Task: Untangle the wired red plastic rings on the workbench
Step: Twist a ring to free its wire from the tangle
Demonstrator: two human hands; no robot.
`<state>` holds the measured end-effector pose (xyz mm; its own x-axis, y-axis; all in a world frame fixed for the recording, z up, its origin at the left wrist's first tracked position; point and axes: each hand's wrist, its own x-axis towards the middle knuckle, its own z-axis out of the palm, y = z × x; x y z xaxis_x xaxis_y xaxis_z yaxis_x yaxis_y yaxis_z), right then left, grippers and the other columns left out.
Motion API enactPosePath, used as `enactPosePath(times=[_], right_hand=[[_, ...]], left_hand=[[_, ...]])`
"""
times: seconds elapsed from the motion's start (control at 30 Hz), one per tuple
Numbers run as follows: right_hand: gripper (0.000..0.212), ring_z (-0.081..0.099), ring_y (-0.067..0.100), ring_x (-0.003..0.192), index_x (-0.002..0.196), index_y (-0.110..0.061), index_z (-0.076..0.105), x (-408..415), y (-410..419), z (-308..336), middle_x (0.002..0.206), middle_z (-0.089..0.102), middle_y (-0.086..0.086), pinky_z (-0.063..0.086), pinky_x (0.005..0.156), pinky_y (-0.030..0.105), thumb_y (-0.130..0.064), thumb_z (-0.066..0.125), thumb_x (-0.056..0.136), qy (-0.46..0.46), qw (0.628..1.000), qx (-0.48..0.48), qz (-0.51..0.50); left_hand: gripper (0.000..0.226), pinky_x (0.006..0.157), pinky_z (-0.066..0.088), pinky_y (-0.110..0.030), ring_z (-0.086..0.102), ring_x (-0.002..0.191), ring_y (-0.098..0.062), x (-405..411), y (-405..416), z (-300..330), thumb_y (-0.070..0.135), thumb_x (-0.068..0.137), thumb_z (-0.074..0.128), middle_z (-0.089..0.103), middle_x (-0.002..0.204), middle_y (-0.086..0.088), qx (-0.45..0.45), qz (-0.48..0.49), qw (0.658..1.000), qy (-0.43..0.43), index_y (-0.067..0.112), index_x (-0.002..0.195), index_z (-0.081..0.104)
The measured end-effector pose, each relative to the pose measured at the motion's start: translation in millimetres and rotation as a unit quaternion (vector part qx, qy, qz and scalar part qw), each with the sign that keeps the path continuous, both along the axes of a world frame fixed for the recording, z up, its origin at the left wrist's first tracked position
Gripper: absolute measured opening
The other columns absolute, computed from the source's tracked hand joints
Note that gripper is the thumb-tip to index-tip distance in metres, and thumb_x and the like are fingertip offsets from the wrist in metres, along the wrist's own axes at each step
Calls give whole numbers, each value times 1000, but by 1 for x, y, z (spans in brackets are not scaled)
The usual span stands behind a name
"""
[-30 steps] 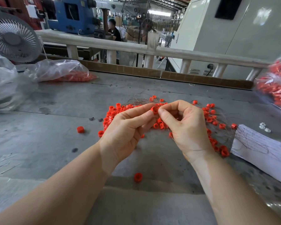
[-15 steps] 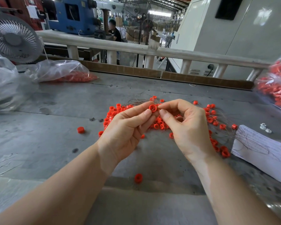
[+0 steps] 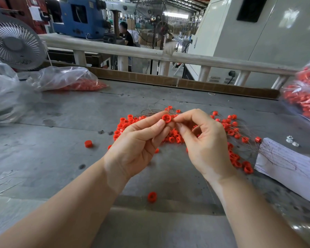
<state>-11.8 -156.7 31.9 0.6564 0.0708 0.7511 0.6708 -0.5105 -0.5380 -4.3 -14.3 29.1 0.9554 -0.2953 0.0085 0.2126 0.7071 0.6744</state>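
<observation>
Grey and scuffed, the metal workbench (image 3: 61, 158) sits in a busy factory hall, with a white railing (image 3: 186, 59) along its far edge and a white desk fan (image 3: 14, 42) at the far left. From my remote seat I see the tangled heap of small red plastic rings on thin wires (image 3: 175, 136) lying mid-bench, spread out just behind and to the right of both hands.

My left hand (image 3: 136, 142) pinches one red plastic ring (image 3: 166, 118) between thumb and forefinger, lifted above the heap. My right hand (image 3: 206, 140) has its thumb and forefinger closed right beside that ring; I judge it is pinching a wire, though the strand is too fine to make out there.

I judge the job is at an early stage: most rings sit bunched together with wires crossing over them and trailing onto the white paper sheet (image 3: 290, 165) at the right. Two loose red rings, one on the left (image 3: 88, 144) and one nearer me (image 3: 152, 197), lie apart from the heap. Clear plastic bags holding red parts (image 3: 66, 79) rest at the far left and right.
</observation>
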Motion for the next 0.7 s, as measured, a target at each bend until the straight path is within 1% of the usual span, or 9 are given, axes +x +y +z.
enactPosePath(times=[0.1,0.17,0.23,0.3,0.37,0.43,0.53,0.6,0.7], right_hand=[[8,51,5,66,80,-7,67,2,-1,-2,73,60,-1,39,64,16,0,65,81,-37,998,-33,-25],[7,52,11,67,80,-6,67,3,-2,-2,72,60,0,42,64,21,1,65,81,-53,997,-51,-35],[7,53,12,67,80,-6,68,3,-2,-3,72,60,0,44,64,24,1,65,80,-57,996,-59,-37],[8,51,7,66,79,-7,68,2,-1,-2,72,59,-2,41,64,20,0,65,80,-48,997,-47,-30],[9,50,0,64,80,-8,68,2,0,-2,72,60,-4,37,64,12,0,65,80,-25,999,-22,-14],[12,52,-3,58,80,-11,68,0,0,0,70,61,-5,36,59,6,0,66,81,7,1000,11,5],[20,55,-4,56,78,-18,65,-2,2,3,69,61,-11,39,52,5,2,67,82,49,997,57,29],[23,55,-4,55,77,-20,64,-3,3,4,68,61,-16,39,50,5,2,67,82,61,995,69,35],[24,54,-5,54,74,-23,64,-3,3,5,60,62,-19,39,48,6,-1,68,81,82,993,81,41]], left_hand=[[24,60,54,-14,72,74,-12,-1,0,0,0,66,59,74,80,-8,-5,1,1000,0,9,77,78],[24,60,54,-14,72,75,-12,-1,-1,0,0,66,58,74,80,-8,-7,2,1000,0,9,77,78],[24,60,54,-14,72,76,-12,-1,-1,0,0,66,59,74,80,-8,-8,2,1000,1,9,77,78],[24,61,54,-14,72,76,-12,-1,-1,0,0,66,59,74,80,-8,-10,1,1000,3,9,77,78],[24,61,54,-15,72,76,-13,-1,-1,1,-1,66,58,74,81,-9,-15,-1,1000,4,8,78,78],[25,61,54,-15,72,77,-13,-3,-1,2,-1,66,58,74,82,-9,-19,-6,1000,1,8,78,78],[25,61,54,-15,72,77,-13,-5,-2,3,-1,66,57,74,82,-9,-21,-11,1000,-2,8,78,78],[26,62,54,-15,72,77,-14,-5,-2,3,-2,65,57,74,82,-9,-20,-11,1000,-1,8,78,78],[26,62,55,-15,72,77,-14,-5,-3,4,-2,65,57,74,82,-9,-21,-9,1000,1,8,77,78]])
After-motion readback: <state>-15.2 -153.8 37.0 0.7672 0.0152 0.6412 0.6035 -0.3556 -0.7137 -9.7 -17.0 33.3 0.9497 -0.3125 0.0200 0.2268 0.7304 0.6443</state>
